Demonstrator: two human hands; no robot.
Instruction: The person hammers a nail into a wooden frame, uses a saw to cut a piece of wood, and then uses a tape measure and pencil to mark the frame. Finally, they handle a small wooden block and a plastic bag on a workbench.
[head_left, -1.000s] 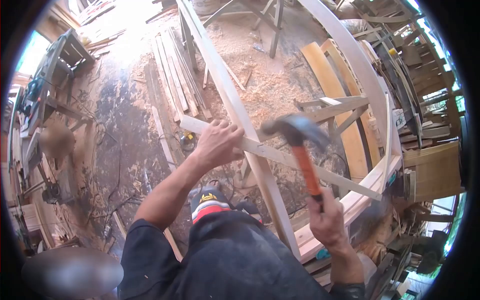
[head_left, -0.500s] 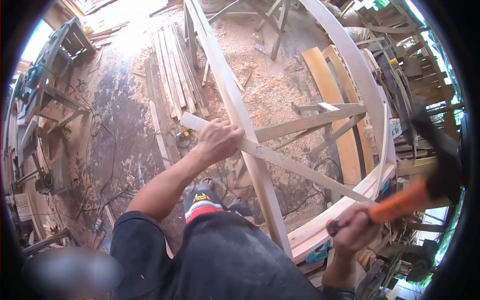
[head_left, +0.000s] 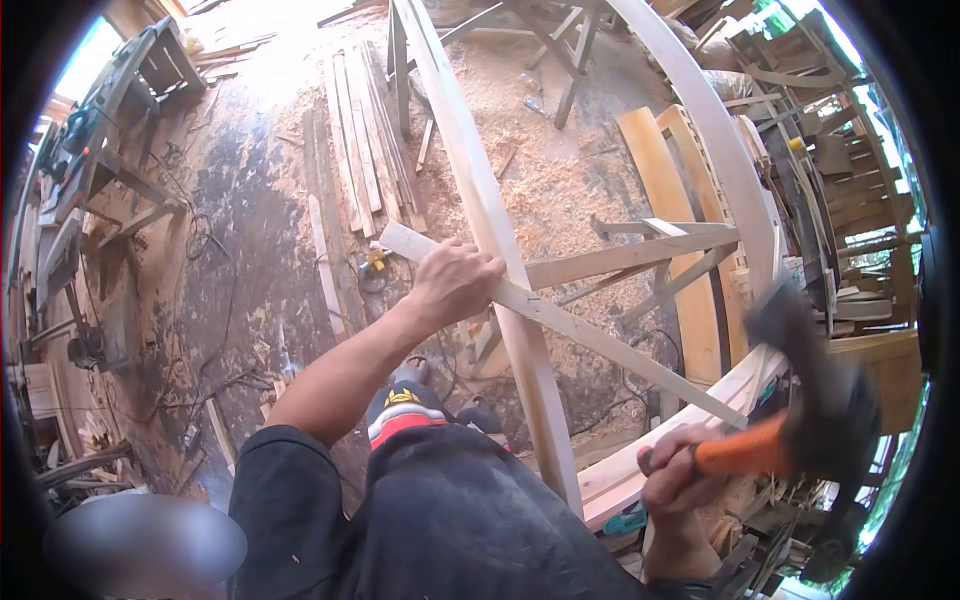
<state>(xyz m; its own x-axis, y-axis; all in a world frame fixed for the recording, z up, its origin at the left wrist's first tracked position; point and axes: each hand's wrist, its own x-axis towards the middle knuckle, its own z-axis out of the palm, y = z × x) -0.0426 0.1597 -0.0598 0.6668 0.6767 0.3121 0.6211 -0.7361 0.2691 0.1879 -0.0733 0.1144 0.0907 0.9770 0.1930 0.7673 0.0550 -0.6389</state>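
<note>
My left hand (head_left: 458,285) is wrapped round a thin wooden strip (head_left: 620,350) near its upper end, where it crosses a long wooden beam (head_left: 538,400). The strip slants down to the right, its far end near another pale beam (head_left: 640,462). At the lower right, my right hand (head_left: 683,472) grips a hammer (head_left: 745,449) by its orange handle. The hammer's dark head is blurred and raised, pointing away to the right. Behind the strip, a crosspiece (head_left: 630,254) runs from the long beam toward the right-hand beam (head_left: 705,110).
Sawhorse legs (head_left: 575,85) stand at the far end. Loose strips (head_left: 365,150) lie on the shaving-covered floor, with a yellow object (head_left: 376,262) nearby. Wide yellowish boards (head_left: 668,215) lie to the right. Cords cross the floor below a bench (head_left: 115,110) on the left.
The hammer and my right hand have moved left, and the hammer's head has swung lower. My left hand keeps its hold on the strip. The whole view has shifted slightly.
</note>
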